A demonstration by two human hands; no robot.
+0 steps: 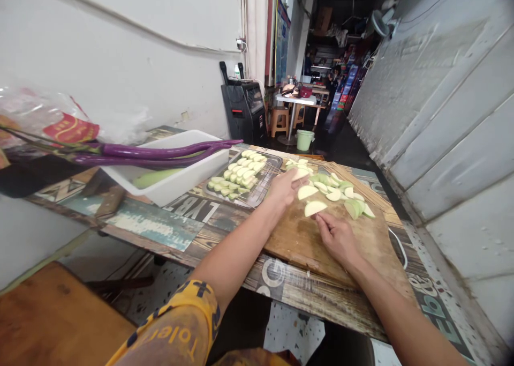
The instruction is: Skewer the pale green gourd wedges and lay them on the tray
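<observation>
Setting: a narrow passage between a white wall and a grey panelled wall, with a printed-top counter [168, 224] running across it.
Board: a wooden cutting board [313, 243] lies on the counter toward its right end, its near edge close to the counter's front edge.
Slices: pale green-skinned wedges [337, 194] are scattered over the board's far half, most lying flat with their long axes roughly across the board.
Left hand: the left hand [286, 186] reaches to the board's far left part, fingers curled over a slice [300, 174] whose long axis runs left to right; whether it grips or only covers it cannot be told.
Right hand: the right hand [337, 237] rests on the board's middle, fingertips pinched together at the lower edge of a pale wedge [314, 208], which lies flat with its long axis across the board and its tip toward the right.
Tray: a metal tray [265, 186] of cut pieces sits just left of the board.
Tub: a white tub [180, 181] stands left of the tray, long purple eggplants [160, 152] lying across it and pointing right.
</observation>
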